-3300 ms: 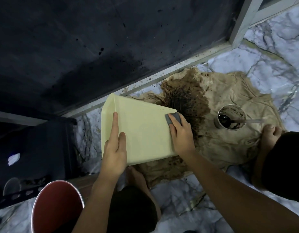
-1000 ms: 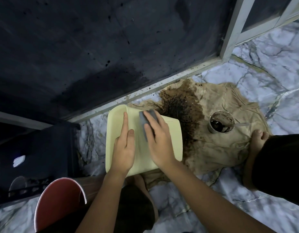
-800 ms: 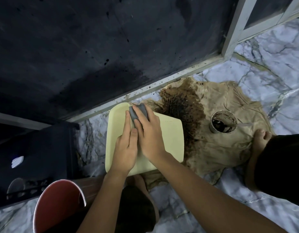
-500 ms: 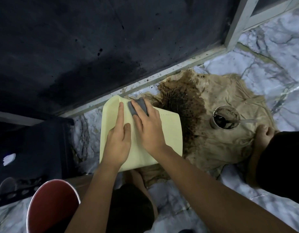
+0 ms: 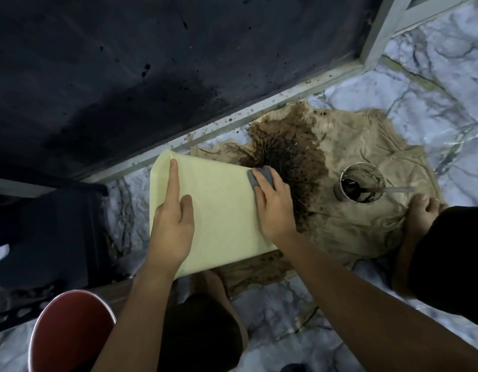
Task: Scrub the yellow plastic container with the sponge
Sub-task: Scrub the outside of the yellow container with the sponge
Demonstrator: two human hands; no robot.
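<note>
From the head camera, looking down: the yellow plastic container lies on its side over the marble floor, near the middle. Its right edge is over a tan cloth with a big dark brown stain.

The left hand lies flat on the container's left part. Its pointer finger is straight and reaches to the far edge. The thumb lies straight beside it. The hand presses and holds nothing.

The right hand is at the container's right edge. Its fingers curl over a grey sponge and press it on the far right corner of the container.

On the cloth, to the right, stands a small cup with dark stuff and a spoon in it. A bare foot rests on the cloth near the cup.

At the near left is a red bucket. A dark wall fills the far side.
</note>
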